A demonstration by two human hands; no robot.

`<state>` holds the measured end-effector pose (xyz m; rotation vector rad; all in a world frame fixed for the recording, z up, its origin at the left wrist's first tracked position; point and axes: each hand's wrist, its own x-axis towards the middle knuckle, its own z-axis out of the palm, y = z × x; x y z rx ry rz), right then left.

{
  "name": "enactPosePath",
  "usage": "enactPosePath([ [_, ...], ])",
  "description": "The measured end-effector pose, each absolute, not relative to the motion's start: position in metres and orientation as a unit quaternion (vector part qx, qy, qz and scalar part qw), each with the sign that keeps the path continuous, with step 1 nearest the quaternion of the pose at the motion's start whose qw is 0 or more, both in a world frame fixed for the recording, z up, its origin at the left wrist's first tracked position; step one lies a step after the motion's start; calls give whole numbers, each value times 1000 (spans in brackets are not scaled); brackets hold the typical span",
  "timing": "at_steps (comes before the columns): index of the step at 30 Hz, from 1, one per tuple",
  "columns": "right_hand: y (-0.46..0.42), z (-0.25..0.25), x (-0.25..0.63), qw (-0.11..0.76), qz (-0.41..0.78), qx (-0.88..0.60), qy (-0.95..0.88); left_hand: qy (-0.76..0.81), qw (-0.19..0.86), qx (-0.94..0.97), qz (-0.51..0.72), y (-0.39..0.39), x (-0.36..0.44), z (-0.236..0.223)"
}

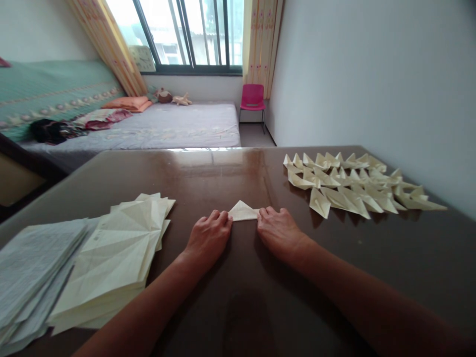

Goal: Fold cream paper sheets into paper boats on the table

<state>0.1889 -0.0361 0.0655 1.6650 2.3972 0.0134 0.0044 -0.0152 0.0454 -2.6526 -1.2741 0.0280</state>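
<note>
A small folded sheet of cream paper (243,211) lies on the brown tabletop, its upper edge rising to a point in the middle. My left hand (211,230) pinches its left end, fingers curled. At the other end, my right hand (278,227) presses and grips the paper with bent fingers. Parts of both ends are hidden under the fingers. To the left is a stack of creased cream paper sheets (115,243). Several folded paper boats (357,186) stand in rows at the right.
A pile of printed sheets (35,265) lies at the left of the glossy table (208,168). Past the table are a bed (193,124) with pillows and toys, a pink chair (253,97) and a window (193,34). A white wall (372,74) runs along the right.
</note>
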Motion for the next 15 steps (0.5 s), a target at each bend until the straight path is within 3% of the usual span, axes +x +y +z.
enactPosePath([
  [4, -26, 74, 202, 119, -19, 586, 801, -440, 108, -891, 1, -14, 3, 42],
  [8, -5, 70, 223, 11, -8, 617, 787, -435, 109, -893, -51, -10, 0, 33],
  [15, 17, 34, 234, -112, -200, 550, 804, -424, 101, -889, -139, -6, -1, 24],
])
